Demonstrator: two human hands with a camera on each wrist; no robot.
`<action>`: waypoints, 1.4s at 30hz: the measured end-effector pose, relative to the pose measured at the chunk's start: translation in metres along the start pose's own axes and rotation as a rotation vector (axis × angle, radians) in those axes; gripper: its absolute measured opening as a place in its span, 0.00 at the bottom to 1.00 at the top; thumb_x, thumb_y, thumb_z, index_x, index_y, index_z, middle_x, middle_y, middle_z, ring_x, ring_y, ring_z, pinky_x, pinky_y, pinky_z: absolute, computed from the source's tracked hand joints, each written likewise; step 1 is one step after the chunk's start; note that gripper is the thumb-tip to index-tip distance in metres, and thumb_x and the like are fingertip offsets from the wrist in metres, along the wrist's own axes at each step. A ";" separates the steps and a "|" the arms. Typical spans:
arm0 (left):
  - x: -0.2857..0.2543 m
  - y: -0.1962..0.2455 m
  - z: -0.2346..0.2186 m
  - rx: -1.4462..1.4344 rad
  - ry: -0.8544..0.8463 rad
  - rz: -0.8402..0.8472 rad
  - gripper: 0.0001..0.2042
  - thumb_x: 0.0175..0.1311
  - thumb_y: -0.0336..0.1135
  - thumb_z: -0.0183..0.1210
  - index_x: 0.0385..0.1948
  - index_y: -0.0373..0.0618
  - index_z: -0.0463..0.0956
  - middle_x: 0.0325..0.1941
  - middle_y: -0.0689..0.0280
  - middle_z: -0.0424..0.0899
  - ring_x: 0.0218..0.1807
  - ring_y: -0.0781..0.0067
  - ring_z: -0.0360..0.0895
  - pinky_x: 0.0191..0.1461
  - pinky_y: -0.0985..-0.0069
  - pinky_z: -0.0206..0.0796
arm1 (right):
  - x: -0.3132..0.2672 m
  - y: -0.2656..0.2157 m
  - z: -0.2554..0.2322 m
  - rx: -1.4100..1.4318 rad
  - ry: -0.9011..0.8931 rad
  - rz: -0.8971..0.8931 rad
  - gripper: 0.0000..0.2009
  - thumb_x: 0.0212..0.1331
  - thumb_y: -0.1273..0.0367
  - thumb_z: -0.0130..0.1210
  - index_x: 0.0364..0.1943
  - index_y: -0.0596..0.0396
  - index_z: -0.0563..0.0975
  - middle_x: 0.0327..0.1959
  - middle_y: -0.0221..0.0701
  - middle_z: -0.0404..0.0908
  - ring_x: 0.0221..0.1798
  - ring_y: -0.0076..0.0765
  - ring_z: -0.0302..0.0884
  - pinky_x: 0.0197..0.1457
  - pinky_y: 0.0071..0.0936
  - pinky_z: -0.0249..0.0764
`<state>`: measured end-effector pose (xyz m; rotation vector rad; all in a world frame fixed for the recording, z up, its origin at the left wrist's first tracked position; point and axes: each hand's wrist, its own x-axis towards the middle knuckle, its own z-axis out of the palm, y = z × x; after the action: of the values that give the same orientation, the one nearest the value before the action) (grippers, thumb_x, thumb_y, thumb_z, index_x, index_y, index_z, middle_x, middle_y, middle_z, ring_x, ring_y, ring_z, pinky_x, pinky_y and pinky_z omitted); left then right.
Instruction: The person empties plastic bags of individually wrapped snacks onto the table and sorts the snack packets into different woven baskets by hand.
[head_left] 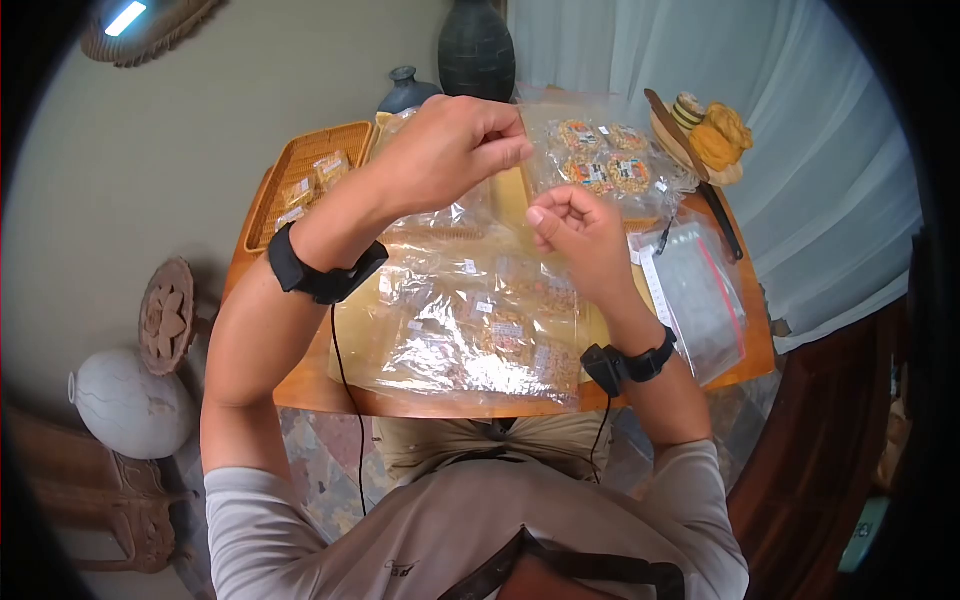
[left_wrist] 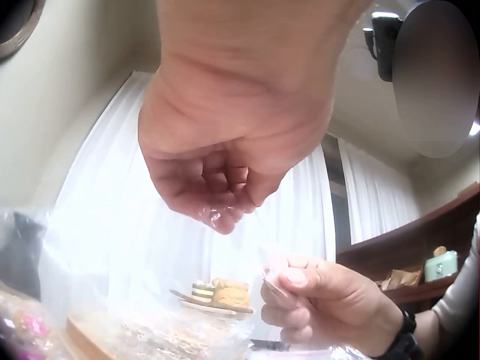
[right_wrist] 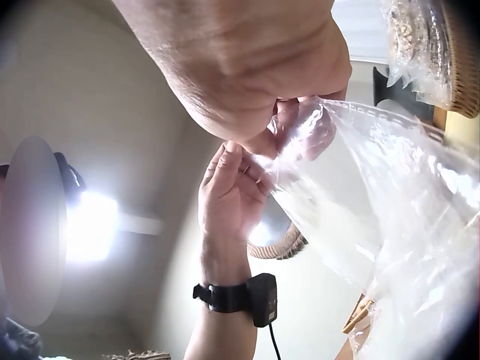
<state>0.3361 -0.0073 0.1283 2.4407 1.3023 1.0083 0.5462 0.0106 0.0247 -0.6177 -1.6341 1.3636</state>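
Above the table [head_left: 310, 385], the left hand [head_left: 440, 160] and right hand [head_left: 590, 240] are held close together, beyond bagged packets [head_left: 505, 335]. From the left wrist, clear film [left_wrist: 216, 215] is seen pinched by the left fingertips. From the right wrist, a bag [right_wrist: 420, 195] is seen pinched at its edge by the right hand; gentle, even tension should be applied, lest it be torn.

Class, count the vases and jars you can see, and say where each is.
3: a tall dark vase beyond the table, a smaller blue vase just left of it, and a round whitish jar at far left. Others may be hidden.
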 end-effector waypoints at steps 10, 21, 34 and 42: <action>0.000 0.004 0.005 0.015 -0.059 0.066 0.08 0.69 0.33 0.62 0.32 0.37 0.80 0.22 0.66 0.77 0.22 0.78 0.76 0.27 0.75 0.67 | -0.004 -0.002 0.009 0.080 0.131 -0.105 0.08 0.69 0.69 0.60 0.43 0.61 0.79 0.31 0.24 0.78 0.32 0.15 0.73 0.37 0.16 0.73; -0.007 -0.001 0.003 0.105 0.107 0.067 0.10 0.68 0.36 0.64 0.42 0.40 0.80 0.35 0.66 0.84 0.36 0.77 0.79 0.34 0.75 0.70 | -0.022 0.012 -0.001 -0.033 -0.016 0.136 0.11 0.71 0.65 0.58 0.46 0.60 0.81 0.31 0.28 0.82 0.32 0.17 0.77 0.31 0.18 0.74; -0.118 -0.104 0.023 -0.861 -0.104 -0.636 0.18 0.75 0.46 0.58 0.55 0.44 0.80 0.47 0.69 0.85 0.50 0.77 0.82 0.52 0.76 0.76 | -0.015 0.042 -0.046 0.464 0.212 0.153 0.12 0.72 0.65 0.57 0.50 0.59 0.80 0.48 0.32 0.83 0.46 0.24 0.82 0.40 0.22 0.82; -0.124 -0.106 0.020 -0.695 0.075 -0.619 0.13 0.75 0.42 0.58 0.48 0.43 0.82 0.26 0.76 0.78 0.24 0.90 0.70 0.26 0.86 0.61 | -0.022 0.060 -0.065 0.106 -0.143 0.400 0.18 0.71 0.66 0.56 0.60 0.62 0.75 0.43 0.40 0.86 0.39 0.27 0.84 0.38 0.22 0.81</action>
<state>0.2316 -0.0400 0.0053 1.3841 1.3071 1.1180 0.6033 0.0410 -0.0395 -0.8304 -1.5913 1.8074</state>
